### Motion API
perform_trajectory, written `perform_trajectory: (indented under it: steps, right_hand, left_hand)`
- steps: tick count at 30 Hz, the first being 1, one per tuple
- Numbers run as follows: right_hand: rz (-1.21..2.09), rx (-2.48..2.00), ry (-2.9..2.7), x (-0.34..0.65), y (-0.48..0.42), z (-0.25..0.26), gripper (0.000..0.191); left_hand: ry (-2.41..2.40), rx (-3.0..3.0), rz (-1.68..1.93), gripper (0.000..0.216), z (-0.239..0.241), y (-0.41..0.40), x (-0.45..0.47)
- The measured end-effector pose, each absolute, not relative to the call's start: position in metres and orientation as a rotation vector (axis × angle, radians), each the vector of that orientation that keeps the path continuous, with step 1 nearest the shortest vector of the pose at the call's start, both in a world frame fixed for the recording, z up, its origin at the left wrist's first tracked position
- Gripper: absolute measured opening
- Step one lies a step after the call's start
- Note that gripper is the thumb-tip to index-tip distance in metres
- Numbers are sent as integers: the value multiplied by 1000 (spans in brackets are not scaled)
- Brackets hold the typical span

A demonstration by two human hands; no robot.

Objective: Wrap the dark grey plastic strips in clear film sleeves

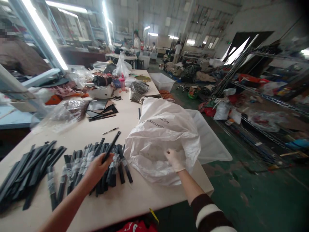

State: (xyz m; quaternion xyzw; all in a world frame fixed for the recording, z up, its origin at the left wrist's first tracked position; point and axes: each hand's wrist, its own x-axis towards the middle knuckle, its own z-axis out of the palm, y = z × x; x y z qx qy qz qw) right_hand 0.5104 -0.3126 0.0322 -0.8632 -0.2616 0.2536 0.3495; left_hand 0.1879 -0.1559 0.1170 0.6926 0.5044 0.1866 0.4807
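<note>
My left hand (104, 162) is closed around a black strip (113, 143), which points up and away over a row of black strip bundles (79, 161) wrapped in clear film. To the right lies a big white plastic bag (159, 129) with handwriting on it, its mouth towards me. My right hand (174, 159), in a pale glove, is at the bag's mouth with its fingers curled on the plastic. How much of the bag is in those fingers is hard to see. A second pile of loose black strips (29, 174) lies at the far left.
A pen (110, 130), black sheets (102, 109), scissors (117, 98) and a clear plastic bag (70, 111) lie farther up the table (125, 112). A translucent bin (210, 138) stands against the table's right edge. Wire shelving (260, 138) is on the right; people are in the background.
</note>
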Motion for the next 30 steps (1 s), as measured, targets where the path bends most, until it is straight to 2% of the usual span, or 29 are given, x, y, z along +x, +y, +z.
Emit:
perform_trajectory:
  steps: [4, 7, 10, 19, 25, 30]
  right_hand:
    - [853, -1920, -767, 477, -317, 73, 25]
    - [1070, -1538, -689, 446, -323, 106, 28]
    - [1217, -1389, -691, 424, -326, 122, 33]
    - [1382, -1357, -790, 378, -333, 110, 28]
    - [1503, -1153, -752, 336, -318, 117, 20]
    - [1601, -1026, -716, 308, -312, 121, 28]
  left_hand:
    - [991, 1683, 327, 35, 120, -203, 255]
    - [915, 1393, 154, 45, 120, -221, 288]
    - [885, 1080, 136, 44, 125, -227, 302]
    - [995, 1359, 540, 20, 156, -212, 275]
    - [1026, 1589, 631, 20, 166, -198, 237]
    - [1034, 1645, 665, 20, 166, -192, 203]
